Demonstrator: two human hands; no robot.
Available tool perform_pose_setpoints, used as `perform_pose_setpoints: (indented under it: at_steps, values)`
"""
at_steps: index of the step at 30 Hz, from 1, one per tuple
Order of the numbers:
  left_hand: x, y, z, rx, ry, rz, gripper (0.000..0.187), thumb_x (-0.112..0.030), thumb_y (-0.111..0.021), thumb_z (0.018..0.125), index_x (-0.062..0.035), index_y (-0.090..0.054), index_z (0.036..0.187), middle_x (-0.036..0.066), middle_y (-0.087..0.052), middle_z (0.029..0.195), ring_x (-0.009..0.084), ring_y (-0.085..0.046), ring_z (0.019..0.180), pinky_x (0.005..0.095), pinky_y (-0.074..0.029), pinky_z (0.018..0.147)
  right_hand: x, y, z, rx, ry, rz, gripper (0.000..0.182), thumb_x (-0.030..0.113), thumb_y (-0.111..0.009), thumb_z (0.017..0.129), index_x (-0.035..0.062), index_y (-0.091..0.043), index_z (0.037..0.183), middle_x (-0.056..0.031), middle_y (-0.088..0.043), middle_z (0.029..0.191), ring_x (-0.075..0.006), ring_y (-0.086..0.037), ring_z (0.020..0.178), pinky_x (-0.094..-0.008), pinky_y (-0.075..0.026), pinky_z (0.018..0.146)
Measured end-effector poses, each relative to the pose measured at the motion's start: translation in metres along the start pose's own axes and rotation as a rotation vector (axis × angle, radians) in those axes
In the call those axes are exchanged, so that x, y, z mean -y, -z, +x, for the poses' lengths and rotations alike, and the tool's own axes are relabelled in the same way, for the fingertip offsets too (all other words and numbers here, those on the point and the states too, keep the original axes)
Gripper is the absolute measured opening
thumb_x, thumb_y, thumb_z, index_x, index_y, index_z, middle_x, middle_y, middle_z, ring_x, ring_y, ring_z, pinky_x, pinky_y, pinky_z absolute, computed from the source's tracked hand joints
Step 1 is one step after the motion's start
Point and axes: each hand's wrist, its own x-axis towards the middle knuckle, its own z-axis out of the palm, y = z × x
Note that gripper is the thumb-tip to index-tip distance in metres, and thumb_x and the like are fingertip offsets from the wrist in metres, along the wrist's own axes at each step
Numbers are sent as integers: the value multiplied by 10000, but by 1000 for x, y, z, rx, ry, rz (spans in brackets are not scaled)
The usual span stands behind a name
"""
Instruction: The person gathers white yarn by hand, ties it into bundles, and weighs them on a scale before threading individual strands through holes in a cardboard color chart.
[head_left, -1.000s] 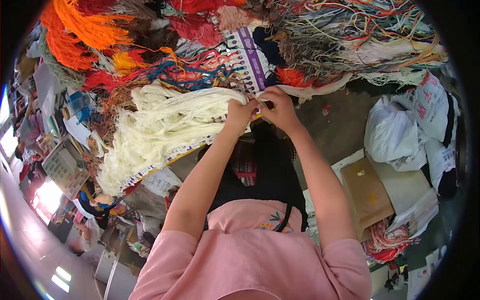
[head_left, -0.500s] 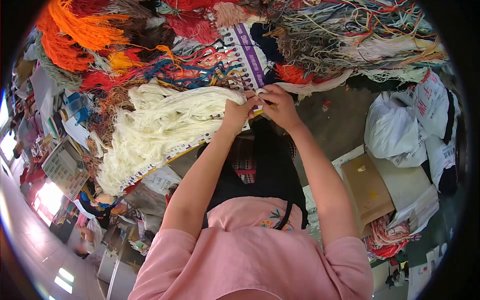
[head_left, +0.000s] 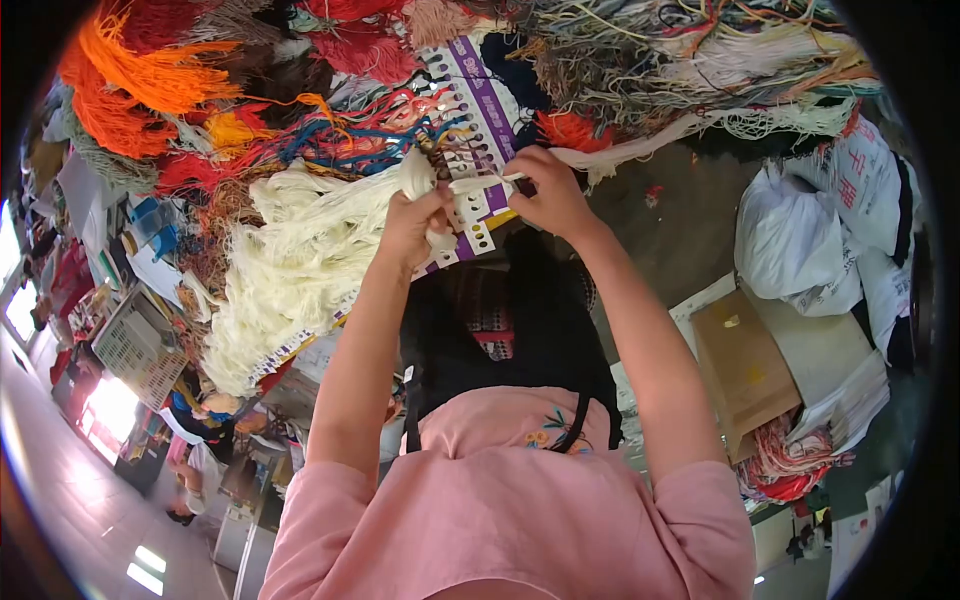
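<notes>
A thick bundle of cream yarn (head_left: 300, 225) spreads over a long white-and-purple card with holes (head_left: 475, 237) in front of me. My left hand (head_left: 412, 228) is closed around the bundle's right part, and a loop of it bulges above the fist. My right hand (head_left: 550, 192) pinches the end of a thin length of the same yarn, stretched between both hands. Just beyond my hands lies another purple-and-white card with a row of holes (head_left: 480, 85), with coloured threads running through some of them.
Orange yarn (head_left: 145, 65) lies at the far left and a tangle of grey and multicoloured threads (head_left: 680, 75) at the far right. White plastic sacks (head_left: 790, 245) and a cardboard piece (head_left: 745, 365) are on the right. A person (head_left: 195, 475) is at lower left.
My left hand has moved left with the yarn gathered in its fist, away from my right hand. A length of yarn now spans between them, and more of the card's holes show.
</notes>
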Motion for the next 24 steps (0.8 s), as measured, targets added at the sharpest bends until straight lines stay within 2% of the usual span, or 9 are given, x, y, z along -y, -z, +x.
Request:
perform_pose_setpoints:
  at_steps: [5, 7, 9, 11, 14, 15, 17, 20, 24]
  values:
    - [3, -15, -1, 38, 36, 133, 158, -154, -596, 701, -20, -519, 665, 3, -445, 498, 67, -363, 399, 203, -283, 402, 3, 0, -1, 53, 38, -62, 261, 148, -560, 599, 52, -479, 828, -85, -457, 833, -269, -484, 740, -340, -407, 618]
    - [5, -11, -2, 44, 51, -125, 121, -128, -562, 726, -21, -514, 695, 9, -460, 524, 62, -370, 430, 195, -295, 422, 2, 1, -2, 73, 46, -106, 262, 148, -546, 622, 52, -458, 850, -91, -448, 852, -278, -480, 751, -343, -405, 620]
    - [3, -4, -17, 228, 123, -452, 87, -66, -482, 755, -16, -482, 827, 11, -485, 646, 44, -363, 455, 173, -304, 433, -1, 0, 0, 87, 59, -139, 264, 148, -531, 646, 51, -437, 872, -97, -439, 871, -287, -477, 762, -347, -404, 622]
    - [2, 10, -28, 519, 139, -721, 213, -50, -433, 762, -23, -434, 974, -1, -482, 711, 23, -319, 427, 143, -285, 399, -5, 1, 0, 82, 104, -179, 242, 125, -492, 674, 54, -410, 891, -110, -420, 902, -298, -468, 777, -347, -400, 624]
    - [-1, 7, -21, 618, 168, -640, 276, -62, -406, 771, -31, -405, 1045, 8, -491, 725, 11, -303, 409, 142, -261, 362, -7, -2, 0, 83, 82, -207, 234, 44, -472, 685, 23, -390, 903, -137, -437, 863, -296, -471, 783, -318, -394, 649]
    - [0, 0, -16, 398, 151, -356, 323, -81, -389, 768, -40, -386, 1089, 26, -497, 702, 28, -306, 375, 154, -251, 337, -7, -3, 1, 85, 85, -206, 234, 44, -472, 685, 23, -390, 903, -137, -437, 863, -296, -471, 783, -318, -394, 649]
    - [10, -25, 1, 224, 26, 151, 297, -76, -431, 734, -26, -413, 1027, 43, -502, 645, 57, -330, 353, 162, -259, 330, -5, -2, 1, 117, -113, 56, 226, 2, -452, 684, 17, -395, 902, -129, -479, 831, -233, -503, 791, -284, -397, 650]
    - [21, -44, 20, 186, -95, 731, 163, -84, -487, 703, -37, -472, 858, 57, -497, 552, 87, -354, 343, 197, -265, 319, -4, 0, 3, 73, -258, 248, 266, -26, -441, 682, 22, -397, 940, -98, -527, 805, -158, -517, 804, -262, -396, 671]
    - [20, -23, 24, 202, 110, 11, 159, -146, -470, 736, -56, -481, 867, 12, -463, 570, 52, -343, 382, 168, -284, 380, -5, -1, 9, 32, -200, 743, 192, -62, -445, 675, -18, -570, 813, -29, -551, 793, -87, -480, 685, -204, -376, 644]
